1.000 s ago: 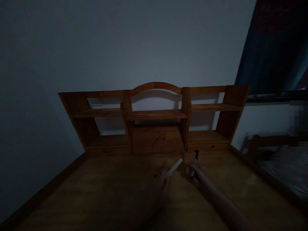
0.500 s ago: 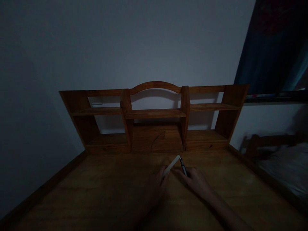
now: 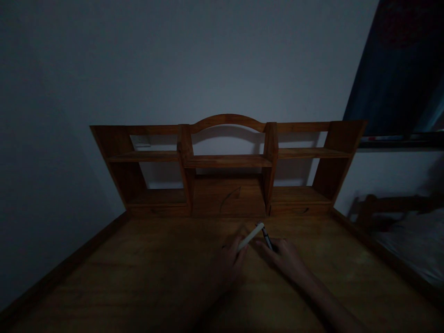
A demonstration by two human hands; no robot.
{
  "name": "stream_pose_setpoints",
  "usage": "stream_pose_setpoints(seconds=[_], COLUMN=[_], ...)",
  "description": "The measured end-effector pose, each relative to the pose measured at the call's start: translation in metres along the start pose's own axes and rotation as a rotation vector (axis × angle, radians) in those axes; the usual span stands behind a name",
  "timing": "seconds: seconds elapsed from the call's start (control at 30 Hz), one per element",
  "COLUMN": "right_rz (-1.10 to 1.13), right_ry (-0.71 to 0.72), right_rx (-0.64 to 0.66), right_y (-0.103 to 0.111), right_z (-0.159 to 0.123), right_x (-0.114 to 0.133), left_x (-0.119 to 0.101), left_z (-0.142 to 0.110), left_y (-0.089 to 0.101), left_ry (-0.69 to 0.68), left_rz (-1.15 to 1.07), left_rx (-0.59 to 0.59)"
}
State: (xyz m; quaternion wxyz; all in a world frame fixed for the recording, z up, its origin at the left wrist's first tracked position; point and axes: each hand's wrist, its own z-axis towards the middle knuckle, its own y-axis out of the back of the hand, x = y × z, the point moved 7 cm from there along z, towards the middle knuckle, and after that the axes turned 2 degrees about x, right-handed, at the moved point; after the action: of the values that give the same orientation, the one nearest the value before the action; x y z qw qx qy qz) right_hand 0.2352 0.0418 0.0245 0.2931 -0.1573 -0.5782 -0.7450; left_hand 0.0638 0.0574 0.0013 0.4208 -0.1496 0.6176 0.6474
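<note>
In the dim light my left hand (image 3: pixel 235 253) is closed around the lower end of a pale flat stick (image 3: pixel 251 237), which slants up to the right. My right hand (image 3: pixel 283 256) grips a slim dark-and-silver pen-like tool (image 3: pixel 267 238); its exact kind is too dark to tell. The tool's tip meets or lies just behind the stick's upper end, and I cannot tell whether they touch. Both hands are low over the wooden desk (image 3: pixel 156 259), right of the middle.
A wooden shelf unit (image 3: pixel 227 161) with open compartments runs along the back of the desk against a pale wall (image 3: pixel 215 60). Raised edges border the desk on both sides. At the far right are a dark curtain (image 3: pixel 391 78) and a wooden frame (image 3: pixel 391 203) beside pale cloth.
The camera view has shifted slightly. The stick and the tool are a little farther right in the picture, their ends still close together. Both hands keep their holds.
</note>
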Motion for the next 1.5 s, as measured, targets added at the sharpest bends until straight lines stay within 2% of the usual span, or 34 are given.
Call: stream_pose_setpoints(seconds=[0.4, 0.87, 1.2, 1.5], right_rz=[-0.007, -0.005, 0.012, -0.006], right_ry=[-0.032, -0.023, -0.049, -0.031], right_rx=[0.003, -0.012, -0.005, -0.025], right_y=[0.0012, 0.0024, 0.0011, 0.0015], right_z=[0.0000, -0.0009, 0.0005, 0.0002], right_x=[-0.0037, -0.0041, -0.0076, -0.0063], left_x=[-0.0036, 0.0016, -0.0029, -0.0003], left_z=[-0.0002, -0.0007, -0.0007, -0.0020], left_y=[0.0009, 0.0003, 0.0020, 0.0008], left_ry=[-0.046, 0.010, -0.044, 0.011], left_rz=[-0.003, 0.021, -0.037, -0.012], left_rx=[0.033, 0.022, 0.008, 0.050])
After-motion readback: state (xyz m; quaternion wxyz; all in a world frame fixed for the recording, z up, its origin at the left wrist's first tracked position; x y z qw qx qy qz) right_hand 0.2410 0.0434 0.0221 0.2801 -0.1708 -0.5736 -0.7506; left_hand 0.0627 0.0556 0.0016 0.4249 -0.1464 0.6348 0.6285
